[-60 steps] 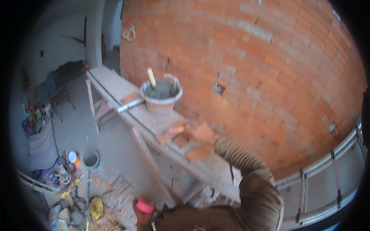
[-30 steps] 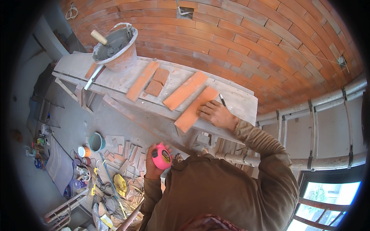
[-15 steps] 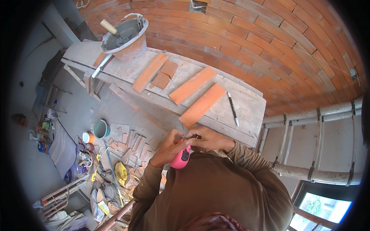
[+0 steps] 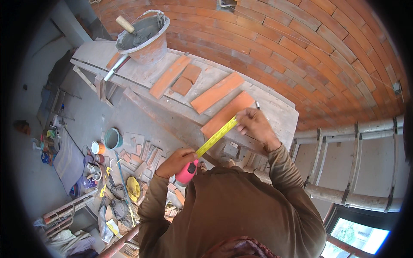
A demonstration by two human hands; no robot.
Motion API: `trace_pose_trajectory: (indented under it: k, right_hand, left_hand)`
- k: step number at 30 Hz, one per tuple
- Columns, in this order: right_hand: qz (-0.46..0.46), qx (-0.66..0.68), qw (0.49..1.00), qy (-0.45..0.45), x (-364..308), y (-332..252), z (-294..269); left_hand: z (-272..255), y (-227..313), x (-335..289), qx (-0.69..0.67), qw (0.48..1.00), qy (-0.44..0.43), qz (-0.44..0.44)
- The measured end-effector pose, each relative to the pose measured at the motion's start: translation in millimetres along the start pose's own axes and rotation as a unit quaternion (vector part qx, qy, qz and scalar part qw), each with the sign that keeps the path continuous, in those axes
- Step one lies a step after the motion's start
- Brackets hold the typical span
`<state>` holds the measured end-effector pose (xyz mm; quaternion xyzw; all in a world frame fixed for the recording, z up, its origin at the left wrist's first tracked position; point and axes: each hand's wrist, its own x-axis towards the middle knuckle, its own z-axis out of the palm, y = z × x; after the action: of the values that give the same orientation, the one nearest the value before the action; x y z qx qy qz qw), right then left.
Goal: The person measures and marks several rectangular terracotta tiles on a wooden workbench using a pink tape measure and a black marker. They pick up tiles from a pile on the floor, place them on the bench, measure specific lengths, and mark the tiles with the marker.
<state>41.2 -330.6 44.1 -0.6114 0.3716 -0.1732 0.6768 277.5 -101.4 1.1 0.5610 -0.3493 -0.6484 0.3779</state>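
Note:
My left hand [image 4: 178,161] is closed around a pink tape measure [image 4: 186,173] in front of my body. From its case a yellow blade [image 4: 216,137] stretches up and to the right. My right hand [image 4: 256,125] pinches the blade's free end, just over the near edge of an orange brick tile [image 4: 230,112]. Partly hidden behind that hand, a marker pen [image 4: 257,105] lies on the plank. Left of the tile under the blade lies another long tile [image 4: 217,92].
The plank platform [image 4: 279,112] also bears two small brick pieces [image 4: 186,80], one more long tile [image 4: 170,76] and a bucket of mortar [image 4: 146,41] with a wooden-handled tool. Behind rises a brick wall [image 4: 275,47]. Scaffold pipes [image 4: 331,193] stand right; tile pieces and tools litter the floor below.
My hands have moved apart, drawing the yellow blade out of the case. The right hand went up and right to the tile; the left shifted slightly left and down with the case.

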Motion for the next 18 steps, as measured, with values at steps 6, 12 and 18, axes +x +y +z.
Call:
trace_pose_trajectory:
  k: [6,12,18]
  right_hand:
    - [-0.006,-0.037,0.994,0.102,35.0,-2.3,-35.1]
    - [-0.026,-0.076,0.99,0.114,53.6,9.7,-24.6]
    - [-0.015,-0.115,0.987,0.11,56.7,13.6,-17.3]
  left_hand:
    - [-23.2,-0.7,7.7,0.029,0.999,-0.026,-0.025]
    - [-32.4,-7.2,25.5,0.113,0.992,-0.034,0.043]
    - [-33.3,4.9,35.9,0.162,0.98,-0.038,0.106]
